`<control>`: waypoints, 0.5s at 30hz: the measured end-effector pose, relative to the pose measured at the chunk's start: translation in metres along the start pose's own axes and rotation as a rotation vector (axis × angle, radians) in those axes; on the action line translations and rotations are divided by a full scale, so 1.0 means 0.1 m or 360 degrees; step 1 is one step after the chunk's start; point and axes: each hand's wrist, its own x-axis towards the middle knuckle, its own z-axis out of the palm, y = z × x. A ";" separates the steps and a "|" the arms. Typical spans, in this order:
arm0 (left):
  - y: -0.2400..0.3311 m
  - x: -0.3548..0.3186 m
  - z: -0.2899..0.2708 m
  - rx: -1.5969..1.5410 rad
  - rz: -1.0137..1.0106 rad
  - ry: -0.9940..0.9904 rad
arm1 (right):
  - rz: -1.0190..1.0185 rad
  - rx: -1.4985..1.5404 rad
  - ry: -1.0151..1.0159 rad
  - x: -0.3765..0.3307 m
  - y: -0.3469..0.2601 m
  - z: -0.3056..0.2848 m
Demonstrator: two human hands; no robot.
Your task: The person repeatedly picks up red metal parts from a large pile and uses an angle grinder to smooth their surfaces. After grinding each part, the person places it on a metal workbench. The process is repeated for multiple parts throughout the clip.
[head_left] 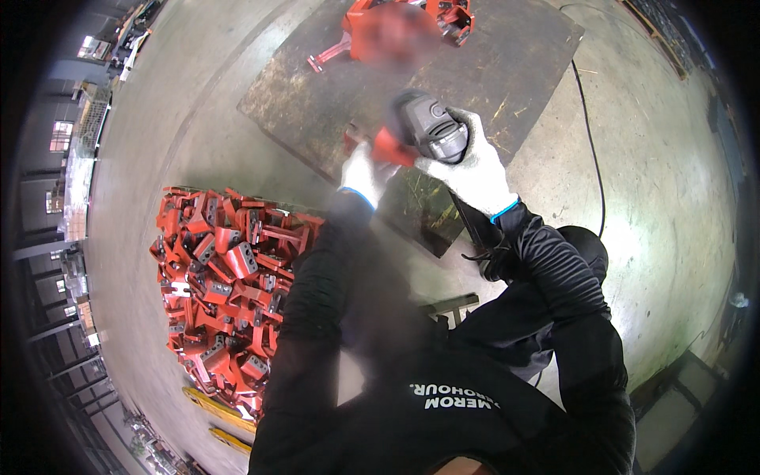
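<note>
In a white work glove, my right hand (479, 170) is wrapped round a grey and black angle grinder (431, 123). Just left of the grinder is a red painted metal bracket (390, 149), and my gloved left hand (362, 172) grips its near left end. The grinder's head lies close against the bracket; whether the disc touches it is hidden and blurred. Both hands are above the near part of a dark, worn metal plate (317, 111).
Several red brackets (396, 32) lie at the plate's far edge. A large heap of red brackets (226, 277) stands at my left, with yellow pallet-truck forks (210, 404) beneath. A black cable (590, 134) runs along the concrete floor (649, 174) at the right.
</note>
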 end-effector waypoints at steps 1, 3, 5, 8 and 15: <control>0.00 0.00 -0.01 -0.0016 0.0000 -0.0029 | -0.0015 -0.0003 -0.0009 0.00 0.00 0.00; 0.01 0.02 -0.02 -0.0041 0.0010 -0.0045 | 0.0007 -0.0012 -0.0036 0.00 -0.03 -0.01; 0.02 0.03 -0.03 -0.0061 0.0030 -0.0016 | 0.0076 -0.0024 -0.0072 -0.01 -0.07 -0.02; 0.07 -0.04 0.01 -0.0141 0.0034 0.0065 | 0.0151 -0.0053 -0.0115 -0.03 -0.04 -0.02; 0.12 -0.01 -0.11 -0.0066 0.0063 -0.0073 | 0.0136 -0.0125 -0.0100 -0.07 0.10 -0.04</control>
